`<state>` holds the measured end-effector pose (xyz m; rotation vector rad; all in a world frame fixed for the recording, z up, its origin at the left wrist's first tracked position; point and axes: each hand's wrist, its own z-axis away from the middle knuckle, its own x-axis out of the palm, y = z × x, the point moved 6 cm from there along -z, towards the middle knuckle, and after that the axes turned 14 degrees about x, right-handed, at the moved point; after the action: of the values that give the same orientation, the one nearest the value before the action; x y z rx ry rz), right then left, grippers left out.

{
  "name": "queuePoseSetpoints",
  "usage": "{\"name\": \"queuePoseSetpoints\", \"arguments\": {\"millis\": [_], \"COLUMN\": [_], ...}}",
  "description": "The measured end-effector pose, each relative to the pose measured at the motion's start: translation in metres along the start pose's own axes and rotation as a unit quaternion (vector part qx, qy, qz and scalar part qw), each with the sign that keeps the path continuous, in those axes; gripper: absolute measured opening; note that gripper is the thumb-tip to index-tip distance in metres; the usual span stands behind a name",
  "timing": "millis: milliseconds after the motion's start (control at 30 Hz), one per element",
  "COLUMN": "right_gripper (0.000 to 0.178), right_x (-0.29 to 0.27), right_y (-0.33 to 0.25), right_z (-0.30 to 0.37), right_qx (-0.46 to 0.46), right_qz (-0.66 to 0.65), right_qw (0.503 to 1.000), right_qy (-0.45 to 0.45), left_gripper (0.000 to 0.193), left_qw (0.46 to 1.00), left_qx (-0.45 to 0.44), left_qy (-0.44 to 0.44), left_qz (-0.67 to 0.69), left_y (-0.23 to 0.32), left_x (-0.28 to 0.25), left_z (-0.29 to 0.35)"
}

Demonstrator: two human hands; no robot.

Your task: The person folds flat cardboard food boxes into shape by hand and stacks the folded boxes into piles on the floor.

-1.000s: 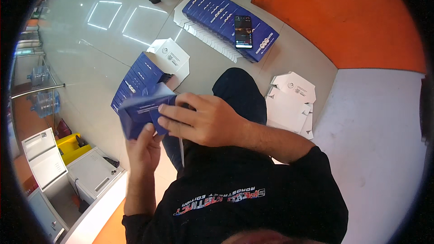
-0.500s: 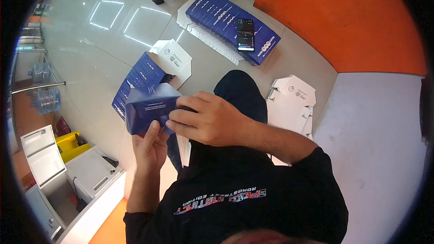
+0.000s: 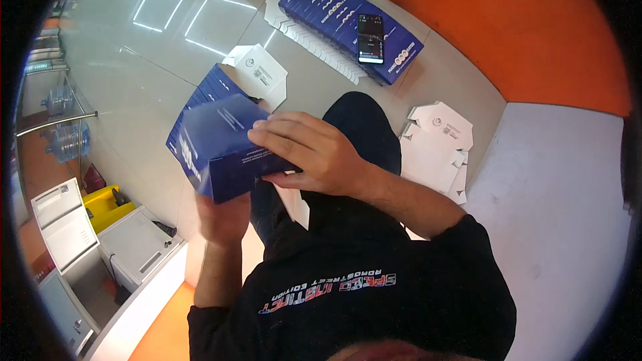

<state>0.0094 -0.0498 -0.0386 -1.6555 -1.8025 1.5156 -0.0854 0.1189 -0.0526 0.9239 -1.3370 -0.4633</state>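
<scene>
In the head view, the blue carton (image 3: pixel 224 130) is up in front of you, left of your bent knee (image 3: pixel 361 124), folded into a box shape and tilted. Your right grip (image 3: pixel 314 150) is clamped on its right edge, fingers over the top and thumb underneath. Your left grip (image 3: pixel 224 217) is under the near side; its fingers are hidden behind the carton, so you cannot tell from here how tightly they close.

To shape the carton well, let the left palm bear the weight and keep the right pinch light, close to the crease, since thin board probably dents under a hard thumb. Press along the fold rather than at one point, and check that the corners meet squarely.

A pale flap (image 3: pixel 294 207) shows below your right thumb; whether it belongs to this carton is unclear, so avoid pinning it. In the picture, the carton overlaps the left row of blue cartons (image 3: pixel 212 83), so mind your clearance. The far stack (image 3: pixel 321 10), with the phone (image 3: pixel 371 39) on top, is well apart.
</scene>
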Motion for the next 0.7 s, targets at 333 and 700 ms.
{"name": "queuePoseSetpoints", "arguments": {"millis": [333, 700], "right_gripper": [0.102, 0.07], "right_x": [0.013, 0.043], "right_y": [0.032, 0.021], "right_z": [0.008, 0.005], "right_qx": [0.218, -0.002], "right_qz": [-0.231, -0.088], "right_qw": [0.945, 0.996], "right_qy": [-0.073, 0.011], "left_gripper": [0.044, 0.09], "left_qw": [0.84, 0.919], "left_qx": [0.028, 0.109], "left_qy": [-0.175, -0.014], "left_qz": [-0.513, -0.379], "left_y": [-0.013, 0.024], "left_x": [0.009, -0.038], "left_z": [-0.004, -0.025]}}
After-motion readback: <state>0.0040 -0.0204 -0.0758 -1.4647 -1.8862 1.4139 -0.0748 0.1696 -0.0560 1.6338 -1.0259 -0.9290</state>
